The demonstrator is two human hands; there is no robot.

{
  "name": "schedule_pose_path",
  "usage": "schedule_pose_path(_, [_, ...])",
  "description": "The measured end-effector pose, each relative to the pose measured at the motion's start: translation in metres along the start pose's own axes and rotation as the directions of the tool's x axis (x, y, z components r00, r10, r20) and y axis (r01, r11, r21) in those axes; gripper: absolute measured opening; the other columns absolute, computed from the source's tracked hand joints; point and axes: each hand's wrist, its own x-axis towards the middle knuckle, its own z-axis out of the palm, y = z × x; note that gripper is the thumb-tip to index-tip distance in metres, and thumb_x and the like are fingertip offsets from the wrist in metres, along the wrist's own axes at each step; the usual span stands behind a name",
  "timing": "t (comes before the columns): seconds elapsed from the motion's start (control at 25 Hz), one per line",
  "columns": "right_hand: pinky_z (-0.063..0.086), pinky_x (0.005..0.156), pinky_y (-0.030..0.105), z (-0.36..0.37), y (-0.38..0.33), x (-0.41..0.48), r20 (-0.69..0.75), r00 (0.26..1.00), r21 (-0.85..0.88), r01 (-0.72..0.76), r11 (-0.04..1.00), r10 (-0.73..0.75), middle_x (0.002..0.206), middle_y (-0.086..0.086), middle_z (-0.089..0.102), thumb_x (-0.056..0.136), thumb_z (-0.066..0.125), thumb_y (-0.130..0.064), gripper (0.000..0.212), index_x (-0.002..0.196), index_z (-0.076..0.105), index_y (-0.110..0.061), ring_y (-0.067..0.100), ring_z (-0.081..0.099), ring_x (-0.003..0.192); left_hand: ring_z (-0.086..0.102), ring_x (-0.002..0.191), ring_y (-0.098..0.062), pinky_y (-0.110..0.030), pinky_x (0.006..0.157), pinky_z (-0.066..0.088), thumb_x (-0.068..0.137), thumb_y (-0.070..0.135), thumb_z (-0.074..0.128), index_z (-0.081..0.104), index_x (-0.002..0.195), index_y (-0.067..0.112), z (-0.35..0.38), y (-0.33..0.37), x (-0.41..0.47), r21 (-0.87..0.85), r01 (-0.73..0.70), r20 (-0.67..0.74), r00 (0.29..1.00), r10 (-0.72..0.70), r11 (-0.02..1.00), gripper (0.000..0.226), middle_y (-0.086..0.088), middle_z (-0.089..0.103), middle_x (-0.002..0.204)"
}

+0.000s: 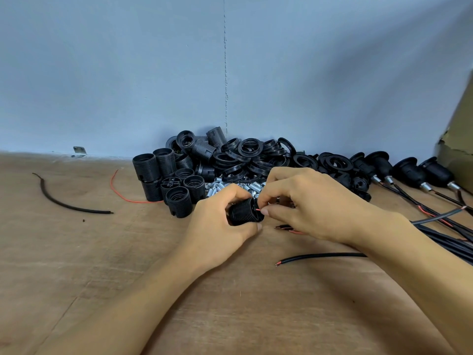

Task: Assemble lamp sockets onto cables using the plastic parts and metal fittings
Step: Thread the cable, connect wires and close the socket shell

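My left hand (220, 221) grips a black threaded socket body (243, 210) lying on its side just above the wooden table (102, 265). My right hand (307, 203) pinches a thin red wire (258, 209) at the socket's right end. Behind the hands lies a pile of black threaded sockets (169, 175), black rings (250, 155) and small silver metal fittings (220, 187). A black cable (320, 256) with bare red and black ends lies on the table under my right forearm.
Assembled sockets with cables (407, 172) line the right side, their black cables (448, 234) running toward the right edge. A loose black cable piece (64, 203) and a red wire (120, 193) lie at left. A cardboard box (458, 144) stands far right. A blue wall is behind.
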Motion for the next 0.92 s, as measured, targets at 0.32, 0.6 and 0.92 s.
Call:
schedule_pose_path(0.32, [0.039,0.069,0.029,0.001,-0.002,0.0,0.072,0.997,-0.142,0.044,0.989,-0.034,0.092,-0.017,0.052,0.096,0.057,-0.033,0.007,0.092,0.063,-0.034,0.004,0.045,0.08,0.066,0.072,-0.006,-0.016,0.065,0.049,0.066,0.02,0.088,0.072,0.092,0.032,0.0,0.004,0.0,0.095,0.001,0.0,1.0,-0.001,0.995,0.032,0.013,0.072,0.082])
schedule_pose_path(0.6, [0.047,0.078,0.034,0.005,0.004,0.0,0.063,0.998,-0.032,0.002,0.999,0.0,0.092,-0.017,0.053,0.097,0.058,-0.033,0.008,0.09,0.058,-0.036,0.003,0.048,0.084,0.066,0.077,-0.004,-0.015,0.068,0.049,0.065,0.024,0.088,0.072,0.093,0.035,-0.003,0.002,0.001,0.085,0.038,0.018,0.999,-0.04,0.996,0.034,0.015,0.073,0.085])
schedule_pose_path(0.92, [0.052,0.078,0.036,0.006,0.009,0.002,0.066,0.998,0.038,-0.02,0.999,0.018,0.088,-0.019,0.055,0.094,0.063,-0.026,0.01,0.095,0.068,-0.034,-0.005,0.05,0.08,0.067,0.095,0.004,-0.014,0.085,0.048,0.075,0.023,0.089,0.075,0.116,0.033,-0.008,0.004,0.003,0.03,0.069,0.147,0.986,-0.073,0.997,0.044,0.018,0.075,0.103])
